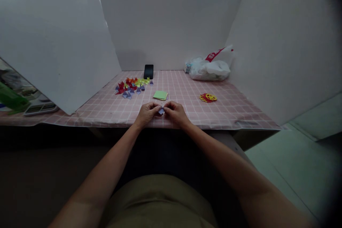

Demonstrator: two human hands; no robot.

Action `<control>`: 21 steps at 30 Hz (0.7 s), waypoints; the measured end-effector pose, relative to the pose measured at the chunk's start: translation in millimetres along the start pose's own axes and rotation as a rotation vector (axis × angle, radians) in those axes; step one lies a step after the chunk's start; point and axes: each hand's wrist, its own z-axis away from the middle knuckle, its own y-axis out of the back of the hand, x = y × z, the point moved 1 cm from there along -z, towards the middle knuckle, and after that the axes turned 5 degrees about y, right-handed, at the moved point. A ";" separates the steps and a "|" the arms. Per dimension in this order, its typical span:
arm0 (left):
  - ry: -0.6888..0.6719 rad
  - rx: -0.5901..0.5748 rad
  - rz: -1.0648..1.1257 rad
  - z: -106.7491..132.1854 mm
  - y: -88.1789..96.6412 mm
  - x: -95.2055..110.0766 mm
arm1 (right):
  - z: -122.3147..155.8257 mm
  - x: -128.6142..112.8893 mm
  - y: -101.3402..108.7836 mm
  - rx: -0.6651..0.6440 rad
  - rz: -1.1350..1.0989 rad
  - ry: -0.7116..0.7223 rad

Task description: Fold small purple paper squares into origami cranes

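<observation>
Near the front edge of the table, a small folded piece of purple origami paper (161, 111) is held between both hands. My left hand (148, 111) pinches its left side with thumb and fingers, while my right hand (174, 111) grips the right side the same way. The fingers hide part of the paper, so its exact fold cannot be made out. Just beyond the hands lies a stack of square paper sheets (160, 95), light green on top. Several folded paper figures (130, 86) in red, orange, yellow and purple are grouped at the left.
A dark phone (148, 71) leans at the back of the pink checked tablecloth (176, 82). Yellow and red flat cut-out pieces (208, 97) lie at the right, with a white plastic bag (210, 69) behind. White panels (173, 17) enclose the back and sides.
</observation>
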 end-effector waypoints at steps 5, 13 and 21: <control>0.012 0.001 0.026 -1.1 1.7 -1.5 | -0.8 3.4 -0.1 0.039 -0.058 -0.029; 0.011 0.020 0.013 3.0 -1.5 1.7 | 1.0 0.7 -0.4 0.059 -0.087 -0.042; 0.029 0.023 0.012 1.6 0.0 -0.2 | 1.3 -2.6 1.4 0.010 -0.079 -0.038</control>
